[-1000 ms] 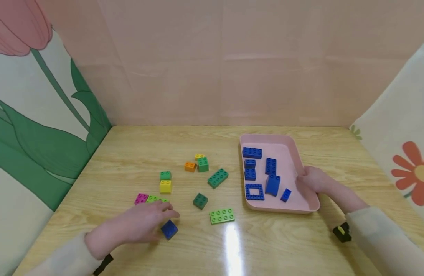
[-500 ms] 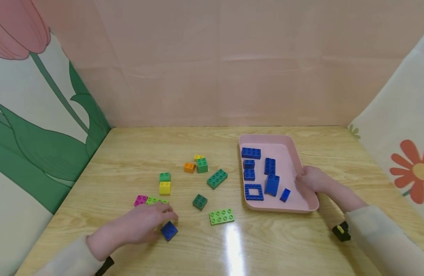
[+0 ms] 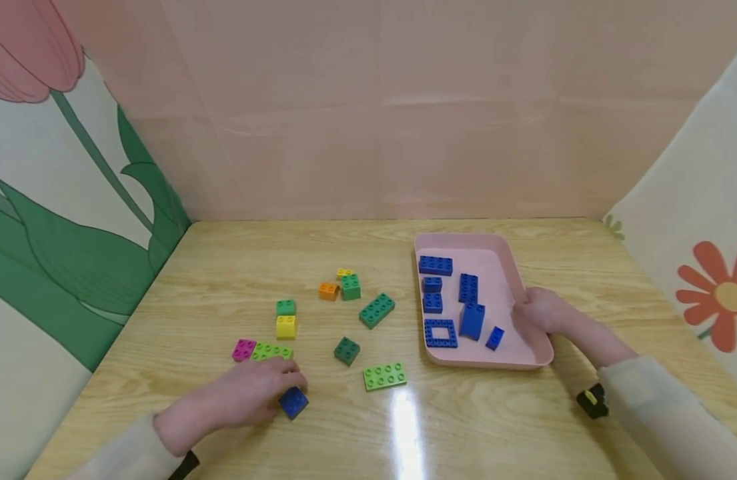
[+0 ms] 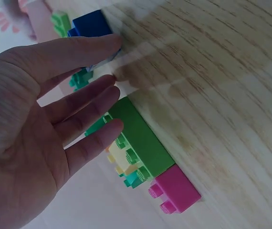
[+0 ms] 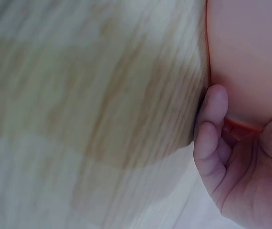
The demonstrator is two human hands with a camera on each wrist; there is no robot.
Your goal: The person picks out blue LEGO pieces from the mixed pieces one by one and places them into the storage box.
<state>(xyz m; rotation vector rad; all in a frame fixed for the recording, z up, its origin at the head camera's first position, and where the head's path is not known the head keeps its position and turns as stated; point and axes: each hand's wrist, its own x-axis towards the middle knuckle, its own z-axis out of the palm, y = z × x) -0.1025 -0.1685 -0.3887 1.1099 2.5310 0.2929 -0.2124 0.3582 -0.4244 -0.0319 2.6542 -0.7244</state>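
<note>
My left hand (image 3: 257, 392) is at a square blue building brick (image 3: 293, 403) on the table, thumb and forefinger on either side of it. In the left wrist view the thumb crosses in front of the blue brick (image 4: 94, 25), and the forefinger is partly hidden behind the thumb. Just beyond the hand lie a lime brick (image 3: 271, 351) and a magenta brick (image 3: 244, 350), end to end. At the right, my right hand (image 3: 542, 311) grips the side wall of a pink tray (image 3: 488, 248), fingers curled under its rim. Several blue bricks, including a square frame piece (image 3: 441, 333), lie in the tray.
Between hand and tray lie another lime brick (image 3: 385, 377), a dark green brick (image 3: 347, 351) and a long green brick (image 3: 377, 311). A yellow brick (image 3: 287, 327) and an orange brick (image 3: 329, 291) sit farther back. Fabric walls border the table.
My left thumb and fingers have drawn in closer around the square blue brick, which stays in about the same place. The right hand and the tray have not visibly moved.
</note>
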